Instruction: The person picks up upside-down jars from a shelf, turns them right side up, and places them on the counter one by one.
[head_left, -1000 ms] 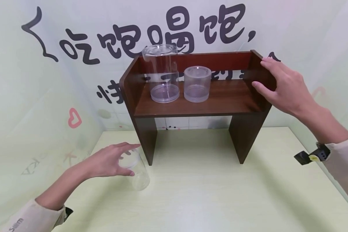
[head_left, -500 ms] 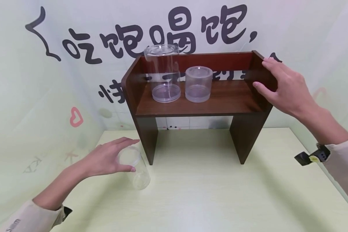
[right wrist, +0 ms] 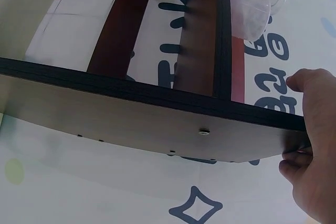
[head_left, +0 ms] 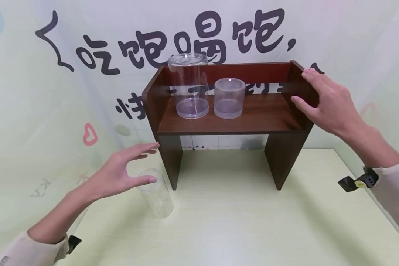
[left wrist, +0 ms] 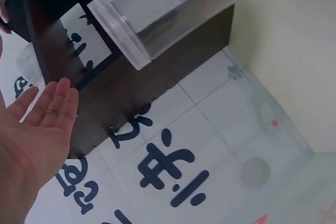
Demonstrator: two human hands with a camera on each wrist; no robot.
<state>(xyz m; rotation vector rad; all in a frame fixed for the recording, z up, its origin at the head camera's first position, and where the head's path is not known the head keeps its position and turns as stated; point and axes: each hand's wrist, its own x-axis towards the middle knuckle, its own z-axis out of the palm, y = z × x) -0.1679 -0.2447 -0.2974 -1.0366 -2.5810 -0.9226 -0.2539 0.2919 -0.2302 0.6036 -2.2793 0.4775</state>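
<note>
Left hand (head_left: 117, 175), released, has risen from the jar (head_left: 159, 198) at lower left, apparently set down; right hand (head_left: 332, 105) grips the shelf (head_left: 262, 116), upper right.

Back wall (head_left: 119, 18): black 吃饱喝饱 (head_left: 176, 42), 快 (head_left: 134, 107) below; left wall (head_left: 30, 122): pink heart (head_left: 85, 136)

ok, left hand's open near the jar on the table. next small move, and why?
Probably lift the left hand clear of the jar: the hand is open, and the jar stands on the table unheld. The right hand grips the shelf by its side, so I'd leave it there.
</note>
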